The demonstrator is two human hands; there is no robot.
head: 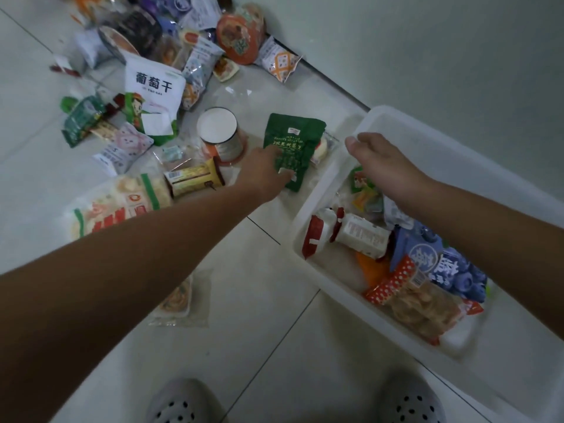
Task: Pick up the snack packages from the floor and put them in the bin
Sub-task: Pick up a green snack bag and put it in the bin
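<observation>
Left hand (264,172) fingertips on green pouch (293,138) near corner, pinch unclear; right hand (378,163) loose, empty, bin (319,193) beneath.

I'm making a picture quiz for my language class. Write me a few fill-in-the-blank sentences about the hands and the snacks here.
1. The left hand touches a ___ packet on the floor.
2. The right hand hovers over the white ___, which already holds packets.
3. The can beside that packet has a ___ lid.

Missing words: green; bin; white.
</observation>
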